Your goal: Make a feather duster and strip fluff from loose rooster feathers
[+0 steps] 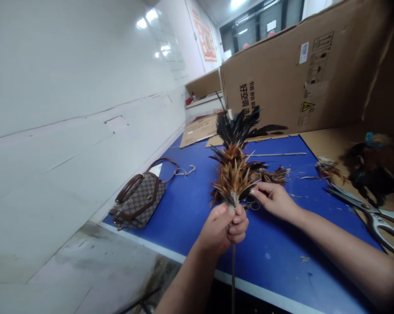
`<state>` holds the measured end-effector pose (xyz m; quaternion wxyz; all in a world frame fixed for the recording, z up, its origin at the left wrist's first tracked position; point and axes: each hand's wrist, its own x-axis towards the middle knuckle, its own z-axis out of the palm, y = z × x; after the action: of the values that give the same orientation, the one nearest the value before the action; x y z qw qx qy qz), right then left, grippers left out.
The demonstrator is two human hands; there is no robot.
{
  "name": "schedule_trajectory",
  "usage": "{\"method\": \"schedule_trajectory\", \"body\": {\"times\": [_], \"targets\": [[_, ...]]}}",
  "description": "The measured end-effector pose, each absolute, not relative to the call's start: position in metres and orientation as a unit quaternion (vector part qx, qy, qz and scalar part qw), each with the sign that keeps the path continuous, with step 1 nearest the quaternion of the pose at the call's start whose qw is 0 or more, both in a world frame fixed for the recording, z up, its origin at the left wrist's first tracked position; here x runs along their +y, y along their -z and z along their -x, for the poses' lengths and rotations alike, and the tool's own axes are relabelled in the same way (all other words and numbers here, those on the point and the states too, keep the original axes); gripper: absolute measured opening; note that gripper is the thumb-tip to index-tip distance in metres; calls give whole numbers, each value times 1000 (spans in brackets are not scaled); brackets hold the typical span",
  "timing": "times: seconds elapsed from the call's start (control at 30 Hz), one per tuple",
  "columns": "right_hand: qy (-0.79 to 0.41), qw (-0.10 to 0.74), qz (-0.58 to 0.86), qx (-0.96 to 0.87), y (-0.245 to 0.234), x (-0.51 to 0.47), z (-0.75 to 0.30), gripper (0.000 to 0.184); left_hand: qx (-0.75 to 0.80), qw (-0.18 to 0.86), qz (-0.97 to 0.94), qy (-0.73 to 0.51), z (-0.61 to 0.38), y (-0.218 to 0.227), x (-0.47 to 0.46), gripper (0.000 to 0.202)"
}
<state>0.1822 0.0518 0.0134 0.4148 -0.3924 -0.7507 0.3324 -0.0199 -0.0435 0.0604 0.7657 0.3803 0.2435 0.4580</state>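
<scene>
Feather bundle (236, 172) held upright above the near edge of the blue table (190, 209), its thin stick (233, 279) hanging down below the grip. The left hand (224, 226) is a closed fist, fingers curled tight around the bundle's base where quills meet stick. The right hand (273, 198) lies just beside it, fingers drawn together, tips touching the lowest brown feathers – whether they nip a quill or a thread cannot be told. Judged from this, a firm left grip and work close to the base should stop the layers slipping or fanning unevenly. Loose feathers (275, 174) and scissors (370, 211) lie to the right, and a handbag (138, 198) lies well apart on the left.
</scene>
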Motion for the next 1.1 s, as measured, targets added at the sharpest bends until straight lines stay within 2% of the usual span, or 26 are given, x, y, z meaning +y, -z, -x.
{"method": "schedule_trajectory", "body": {"times": [0.17, 0.4, 0.53, 0.63, 0.73, 0.8, 0.9, 1.0, 1.1], "targets": [[-361, 403, 358, -761, 0, 43, -164, 39, 270, 732, -389, -490, 24, -61, -36, 34], [-356, 416, 307, -779, -1, 26, -150, 32, 410, 635, -432, -492, 45, -67, -31, 31], [-323, 396, 313, -800, -5, 19, -147, 26, 468, 582, -465, -475, 51, -58, -22, 38], [-291, 373, 310, -825, -12, 9, -149, 25, 535, 489, -527, -444, 46, -49, -17, 39], [-275, 368, 286, -841, -21, 0, -153, 26, 596, 339, -609, -399, 35, -41, -15, 31], [-271, 375, 277, -842, -25, -3, -156, 29, 602, 226, -665, -381, 27, -35, -12, 26], [-281, 371, 260, -846, -30, -1, -159, 27, 582, 148, -714, -359, 21, -26, -6, 22], [-266, 344, 260, -862, -41, 0, -163, 27, 572, 127, -741, -326, 19, -17, -6, 20], [-226, 291, 269, -890, -64, 0, -171, 26, 539, 158, -770, -302, 16, -13, -15, 15]]}}
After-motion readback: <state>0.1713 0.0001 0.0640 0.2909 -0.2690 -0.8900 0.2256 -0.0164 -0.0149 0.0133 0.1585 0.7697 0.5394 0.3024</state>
